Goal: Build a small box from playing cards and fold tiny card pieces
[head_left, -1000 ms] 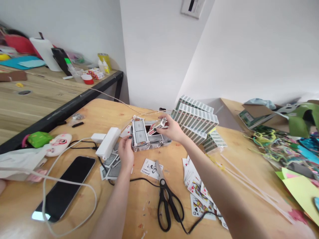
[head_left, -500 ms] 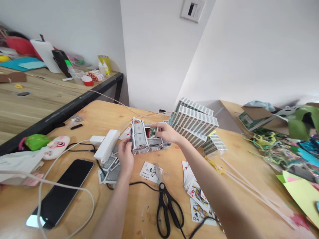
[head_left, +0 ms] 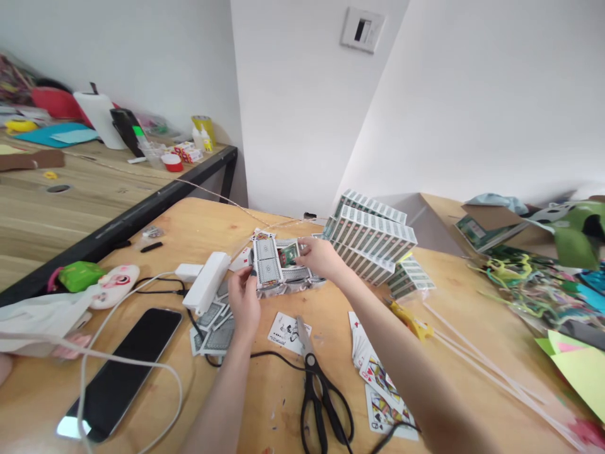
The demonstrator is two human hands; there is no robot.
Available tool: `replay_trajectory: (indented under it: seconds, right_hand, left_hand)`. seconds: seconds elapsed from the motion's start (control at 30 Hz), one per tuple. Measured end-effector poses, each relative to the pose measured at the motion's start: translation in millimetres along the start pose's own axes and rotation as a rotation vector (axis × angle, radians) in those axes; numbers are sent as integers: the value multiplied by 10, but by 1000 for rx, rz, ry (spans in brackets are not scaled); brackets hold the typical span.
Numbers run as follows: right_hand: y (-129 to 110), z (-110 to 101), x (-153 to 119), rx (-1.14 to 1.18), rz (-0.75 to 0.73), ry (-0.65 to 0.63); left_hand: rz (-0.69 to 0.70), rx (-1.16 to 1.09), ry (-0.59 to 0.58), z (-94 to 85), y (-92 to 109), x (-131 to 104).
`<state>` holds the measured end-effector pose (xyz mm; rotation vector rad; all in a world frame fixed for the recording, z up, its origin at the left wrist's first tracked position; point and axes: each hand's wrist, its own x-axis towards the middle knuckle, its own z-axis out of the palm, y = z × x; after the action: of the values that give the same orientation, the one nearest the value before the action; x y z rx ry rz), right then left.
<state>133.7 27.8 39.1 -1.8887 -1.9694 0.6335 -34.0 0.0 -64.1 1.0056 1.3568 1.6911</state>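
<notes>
A box-like structure built of playing cards (head_left: pixel 268 270), grey patterned backs outward, stands at the middle of the table. My left hand (head_left: pixel 244 299) grips its left side, the thumb near the front corner. In the structure's opening sits a small green card box (head_left: pixel 289 255) with a pale edge. The fingers of my right hand (head_left: pixel 317 257) close on this box's right side; part of it is hidden. Below lie a joker card (head_left: pixel 285 329) and black-handled scissors (head_left: pixel 314 384), their blade tip over the card. Loose face-down cards (head_left: pixel 215 328) lie left of my left wrist.
Stacked green-and-white card boxes (head_left: pixel 373 233) stand behind my right arm. Face-up cards (head_left: pixel 378 375) lie under that arm. Left are a white power strip (head_left: pixel 208 282), a phone (head_left: pixel 125 372) and looping cables. A yellow glue gun (head_left: pixel 410 320) and clear sticks (head_left: pixel 482 359) lie right.
My right hand has shifted slightly, and more of the green card box shows in the opening. My left hand stays on the structure's left side. The whole view has shifted slightly.
</notes>
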Motion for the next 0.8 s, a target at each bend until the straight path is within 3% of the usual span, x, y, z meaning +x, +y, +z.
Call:
replay_trajectory:
  seconds: [0.17, 0.37, 0.53, 0.67, 0.8]
  right_hand:
    - [-131, 198, -61, -381, -61, 73]
    - [-273, 319, -182, -396, -185, 68]
    - [-448, 337, -139, -332, -70, -53]
    - [-611, 425, -4, -266, 146, -34]
    - [-694, 526, -3, -214, 172, 31]
  left_hand:
    - [6, 44, -16, -3, 11, 5]
    - [11, 48, -35, -20, -15, 23]
    - [-5, 37, -33, -11, 6, 13]
    - [-23, 43, -45, -13, 28, 13]
    - [-1, 67, -21, -35, 39, 26]
